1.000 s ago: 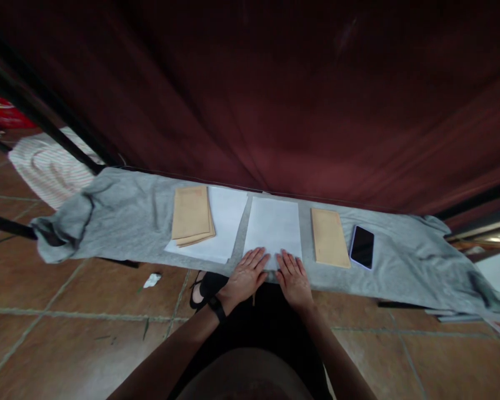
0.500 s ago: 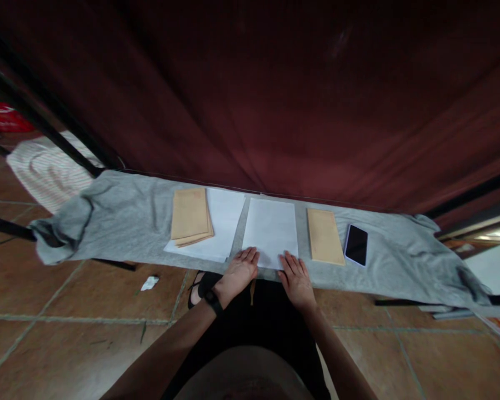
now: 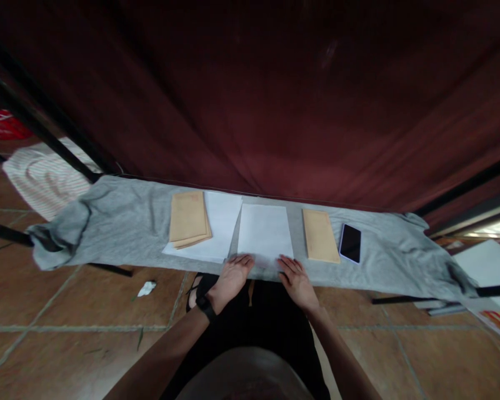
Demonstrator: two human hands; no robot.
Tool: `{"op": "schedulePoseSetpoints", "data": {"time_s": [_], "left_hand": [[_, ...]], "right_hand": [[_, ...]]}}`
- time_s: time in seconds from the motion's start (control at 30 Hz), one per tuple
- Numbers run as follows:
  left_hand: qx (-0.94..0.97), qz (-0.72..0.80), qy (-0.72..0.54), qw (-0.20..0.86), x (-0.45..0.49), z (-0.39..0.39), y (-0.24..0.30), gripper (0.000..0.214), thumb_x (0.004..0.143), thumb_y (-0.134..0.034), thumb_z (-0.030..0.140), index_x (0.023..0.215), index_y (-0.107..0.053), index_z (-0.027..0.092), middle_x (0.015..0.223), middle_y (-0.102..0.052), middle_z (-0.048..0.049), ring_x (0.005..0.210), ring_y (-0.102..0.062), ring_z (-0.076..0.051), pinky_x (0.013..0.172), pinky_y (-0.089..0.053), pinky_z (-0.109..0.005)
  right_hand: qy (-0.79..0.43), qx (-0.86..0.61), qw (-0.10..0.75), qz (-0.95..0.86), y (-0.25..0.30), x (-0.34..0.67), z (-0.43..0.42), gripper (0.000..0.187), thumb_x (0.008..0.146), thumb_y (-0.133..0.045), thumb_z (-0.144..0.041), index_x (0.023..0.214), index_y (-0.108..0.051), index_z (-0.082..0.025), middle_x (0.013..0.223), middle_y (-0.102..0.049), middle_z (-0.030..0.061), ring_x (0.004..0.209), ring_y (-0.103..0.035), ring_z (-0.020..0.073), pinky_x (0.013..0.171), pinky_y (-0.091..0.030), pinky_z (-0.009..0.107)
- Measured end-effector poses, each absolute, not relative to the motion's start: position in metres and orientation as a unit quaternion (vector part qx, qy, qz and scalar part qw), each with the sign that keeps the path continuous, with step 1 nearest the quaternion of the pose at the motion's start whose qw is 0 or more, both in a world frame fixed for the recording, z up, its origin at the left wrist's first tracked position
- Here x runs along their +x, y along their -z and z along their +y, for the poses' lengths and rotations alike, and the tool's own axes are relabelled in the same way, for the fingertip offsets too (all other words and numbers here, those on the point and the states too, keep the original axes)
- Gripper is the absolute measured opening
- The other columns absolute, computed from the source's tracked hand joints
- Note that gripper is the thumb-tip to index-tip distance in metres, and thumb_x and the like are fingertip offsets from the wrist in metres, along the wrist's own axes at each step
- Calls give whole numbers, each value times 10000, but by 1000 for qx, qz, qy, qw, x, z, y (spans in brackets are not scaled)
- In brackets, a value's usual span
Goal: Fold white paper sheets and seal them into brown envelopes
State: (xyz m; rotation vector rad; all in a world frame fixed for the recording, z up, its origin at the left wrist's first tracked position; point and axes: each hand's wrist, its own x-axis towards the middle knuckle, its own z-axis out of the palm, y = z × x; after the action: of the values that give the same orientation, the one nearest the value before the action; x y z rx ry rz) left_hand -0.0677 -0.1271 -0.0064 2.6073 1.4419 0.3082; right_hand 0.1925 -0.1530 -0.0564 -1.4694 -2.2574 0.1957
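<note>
A white sheet of paper [image 3: 265,233] lies on a grey cloth [image 3: 120,222] spread over a narrow bench. My left hand [image 3: 231,275] rests flat at the sheet's near left corner, fingers stretched out. My right hand [image 3: 295,278] lies flat at the near right corner, fingers also extended. A black band sits on my left wrist. To the left, a stack of brown envelopes [image 3: 188,219] lies on more white paper [image 3: 220,228]. A single brown envelope [image 3: 320,235] lies right of the sheet.
A dark phone [image 3: 350,243] lies right of the single envelope. A dark red curtain [image 3: 250,100] hangs behind the bench. Brown floor tiles [image 3: 66,311] surround me, with a paper scrap [image 3: 146,288]. A striped cloth [image 3: 45,175] lies far left.
Both hands slid back toward me along the sheet to its near corners and spread a little apart. The view shifted slightly.
</note>
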Motion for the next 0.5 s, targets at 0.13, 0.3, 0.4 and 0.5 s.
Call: {"op": "schedulePoseSetpoints", "data": {"time_s": [0.13, 0.3, 0.4, 0.5], "left_hand": [[876, 454, -119, 111, -80, -150, 5, 396, 936, -427, 79, 1229, -647, 229, 1240, -705, -51, 1153, -648, -197, 1015, -504, -358], [867, 435, -182, 163, -103, -161, 6, 298, 935, -554, 165, 1194, -663, 261, 1271, -692, -24, 1181, -637, -186, 1060, -491, -363], [827, 478, -227, 190, -116, -153, 11, 387, 882, -621, 153, 1254, -641, 257, 1315, -670, -28, 1226, -611, -192, 1098, -472, -389], [798, 510, -233, 221, -120, -143, 19, 340, 889, -566, 111, 1175, -690, 246, 1257, -701, -25, 1180, -639, -176, 1074, -494, -368]], "right_hand": [[-136, -504, 250, -816, 53, 210, -163, 436, 945, -457, -140, 1327, -627, -263, 1393, -618, 53, 1311, -547, 202, 1125, -432, 474], [-219, -497, 292, -787, 49, 220, -174, 319, 968, -492, -207, 1169, -725, -292, 1216, -726, 36, 1180, -643, 210, 1121, -429, 494], [-269, -527, 313, -743, 46, 220, -174, 245, 972, -540, -322, 1100, -744, -281, 1123, -756, 38, 1118, -668, 225, 1068, -474, 468], [-304, -544, 324, -712, 43, 219, -168, 237, 951, -572, -400, 1046, -749, -274, 1078, -761, 40, 1082, -673, 235, 1007, -508, 432]]}}
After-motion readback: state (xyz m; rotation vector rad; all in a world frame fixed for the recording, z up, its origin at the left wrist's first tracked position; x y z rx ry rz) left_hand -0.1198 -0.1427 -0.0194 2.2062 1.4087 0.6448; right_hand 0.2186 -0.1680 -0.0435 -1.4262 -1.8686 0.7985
